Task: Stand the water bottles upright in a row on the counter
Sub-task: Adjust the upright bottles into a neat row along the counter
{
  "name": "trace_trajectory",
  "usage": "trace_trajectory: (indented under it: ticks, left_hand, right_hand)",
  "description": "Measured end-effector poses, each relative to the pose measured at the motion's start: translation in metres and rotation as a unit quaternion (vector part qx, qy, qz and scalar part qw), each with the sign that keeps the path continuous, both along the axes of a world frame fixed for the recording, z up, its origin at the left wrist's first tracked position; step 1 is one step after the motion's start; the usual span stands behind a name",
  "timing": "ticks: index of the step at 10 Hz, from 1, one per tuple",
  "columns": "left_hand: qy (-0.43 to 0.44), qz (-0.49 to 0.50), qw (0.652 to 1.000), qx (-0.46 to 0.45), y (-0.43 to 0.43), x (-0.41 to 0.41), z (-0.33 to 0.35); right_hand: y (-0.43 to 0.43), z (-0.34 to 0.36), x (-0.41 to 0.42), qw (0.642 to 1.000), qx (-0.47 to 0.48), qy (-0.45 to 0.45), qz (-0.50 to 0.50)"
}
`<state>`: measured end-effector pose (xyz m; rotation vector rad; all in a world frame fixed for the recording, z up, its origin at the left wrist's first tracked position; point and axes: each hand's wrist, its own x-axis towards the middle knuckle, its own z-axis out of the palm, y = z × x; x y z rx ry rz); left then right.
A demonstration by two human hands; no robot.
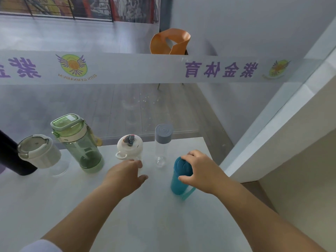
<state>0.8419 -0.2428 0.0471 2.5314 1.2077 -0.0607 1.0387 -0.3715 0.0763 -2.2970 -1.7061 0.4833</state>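
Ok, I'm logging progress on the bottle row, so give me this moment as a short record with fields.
surface: white counter
upright in row, from the left: black bottle; white-lidded cup; green bottle; white-capped clear bottle; grey-capped clear bottle
teal bottle: upright, nearer the person than the row
right hand: grip on teal bottle's top
left hand: open, at white-capped bottle's base; contact unclear

Soft daylight, hazy blur, wide-angle warping
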Motion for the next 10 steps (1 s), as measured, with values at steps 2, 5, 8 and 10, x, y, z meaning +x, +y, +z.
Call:
trace_trajectory:
  ticks: [2,5,8,10]
  left_hand:
    - [0.006,-0.023,1.000,0.004,0.004,0.014,0.005]
    - [0.019,-0.023,0.999,0.013,0.013,0.023,0.012]
    - [0.019,-0.017,1.000,0.006,0.017,0.022,0.015]
    - [0.013,-0.018,1.000,-0.006,0.019,0.020,0.021]
  right_hand:
    - [0.009,0.006,0.030,0.998,-0.001,0.001,-0.060]
    - [0.046,0.007,0.061,0.994,0.004,0.012,-0.109]
    - [0.063,0.001,0.066,0.992,-0.011,0.014,-0.127]
    - [0.060,0.002,0.065,0.992,-0.026,-0.005,-0.121]
